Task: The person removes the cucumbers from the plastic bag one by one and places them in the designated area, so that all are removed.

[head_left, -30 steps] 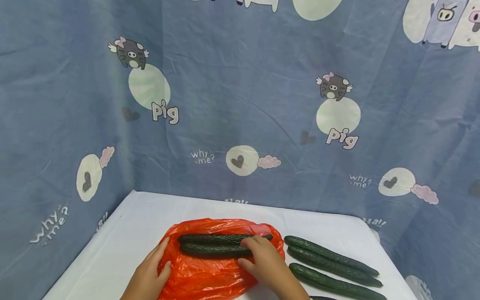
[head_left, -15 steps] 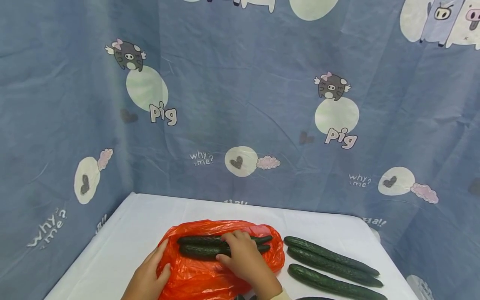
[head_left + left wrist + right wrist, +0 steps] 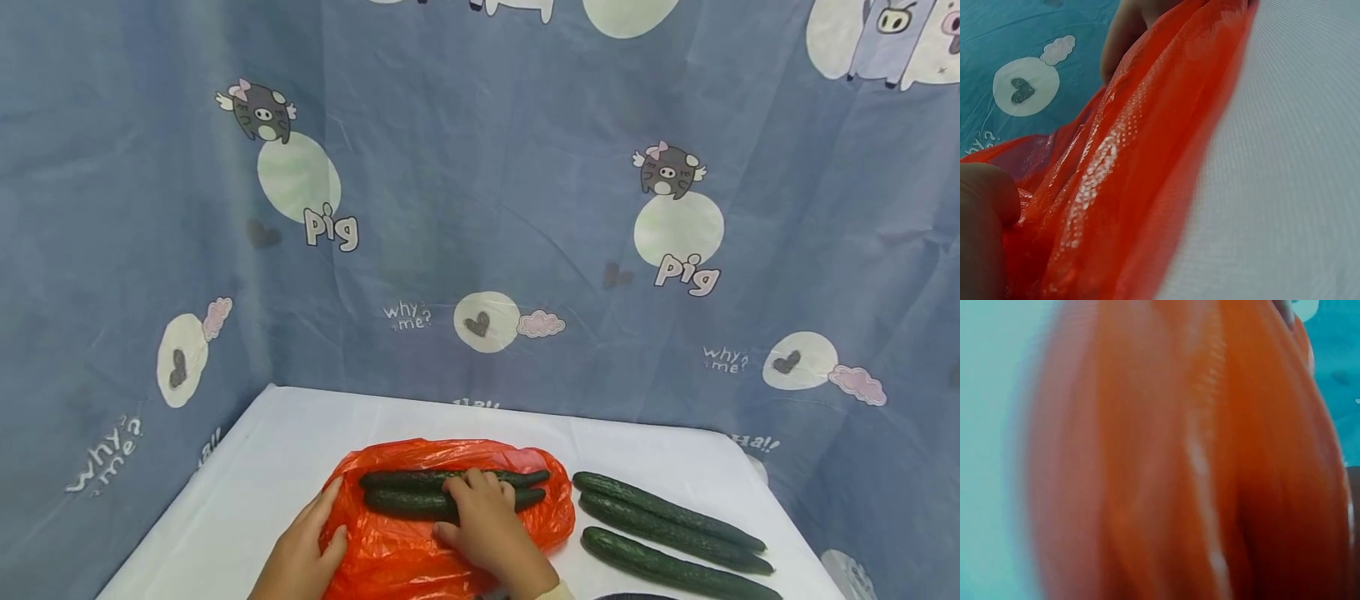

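A red plastic bag (image 3: 397,546) lies on the white-covered table with its mouth spread. Inside it, two dark green cucumbers lie side by side, the far cucumber (image 3: 397,479) and the near cucumber (image 3: 397,502). At the bag's left rim my left hand (image 3: 303,542) holds the plastic, its thumb (image 3: 985,212) showing beside the red film in the left wrist view. My right hand (image 3: 487,525) reaches into the bag and grips the near cucumber, fingers bent over it and thumb on the near side. Blurred red plastic (image 3: 1166,450) covers most of the right wrist view.
Right of the bag lie a long cucumber (image 3: 660,508), a second cucumber (image 3: 675,533) against it, and a third cucumber (image 3: 675,567) nearer. A dark curved edge (image 3: 633,597) shows at the bottom. A blue patterned cloth (image 3: 495,208) hangs behind the table (image 3: 300,417).
My right hand has moved left along the cucumbers, from their right end to nearer the middle. The left hand has stayed at the bag's rim. The cucumbers lie much as before.
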Available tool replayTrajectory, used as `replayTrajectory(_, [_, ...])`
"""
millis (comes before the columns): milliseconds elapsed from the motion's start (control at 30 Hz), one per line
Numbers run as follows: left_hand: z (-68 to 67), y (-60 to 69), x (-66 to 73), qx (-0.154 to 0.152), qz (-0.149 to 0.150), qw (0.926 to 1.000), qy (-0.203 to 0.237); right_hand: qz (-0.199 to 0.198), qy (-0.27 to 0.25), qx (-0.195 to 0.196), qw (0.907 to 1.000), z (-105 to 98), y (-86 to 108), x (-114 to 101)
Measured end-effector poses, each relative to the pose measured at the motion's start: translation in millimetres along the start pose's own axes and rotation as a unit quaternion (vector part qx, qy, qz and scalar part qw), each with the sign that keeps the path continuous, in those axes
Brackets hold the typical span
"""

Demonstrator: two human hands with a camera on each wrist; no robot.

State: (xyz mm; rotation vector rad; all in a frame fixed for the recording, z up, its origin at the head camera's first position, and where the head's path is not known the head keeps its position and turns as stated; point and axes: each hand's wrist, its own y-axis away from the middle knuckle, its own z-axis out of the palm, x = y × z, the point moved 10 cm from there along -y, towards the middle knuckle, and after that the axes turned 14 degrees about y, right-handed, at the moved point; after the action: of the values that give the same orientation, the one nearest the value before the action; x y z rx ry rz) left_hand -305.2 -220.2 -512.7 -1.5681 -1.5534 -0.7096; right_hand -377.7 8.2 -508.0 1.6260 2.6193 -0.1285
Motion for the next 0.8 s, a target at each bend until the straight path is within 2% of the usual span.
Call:
replayTrajectory(200, [0.9,-3.0,1.0,-0.015,-0.024,0.9996,-0.002,0.001,0.051,-0.004,0.9987,6,1.2,-7])
replayTrajectory(300, [1.8,-2.5,-0.8,-0.014,-0.024,0.9996,-0.002,0.003,0.062,-0.002,0.9981,11,2.2,-9])
replayTrajectory(500, [1.5,-1.2,0.3,-0.008,-0.009,0.9999,-0.002,0.003,0.062,0.034,0.9975,9,2.4,-8])
replayTrajectory(633, [2.1,-2.6,-0.7,-0.011,-0.019,0.9997,-0.001,0.001,0.052,0.049,0.9975,7,0.1,-7])
replayTrajectory(800, [3.4,-3.8,-4.3,-0.016,-0.037,0.9992,0.002,-0.003,0.033,0.042,0.9986,9,-1.8,-4])
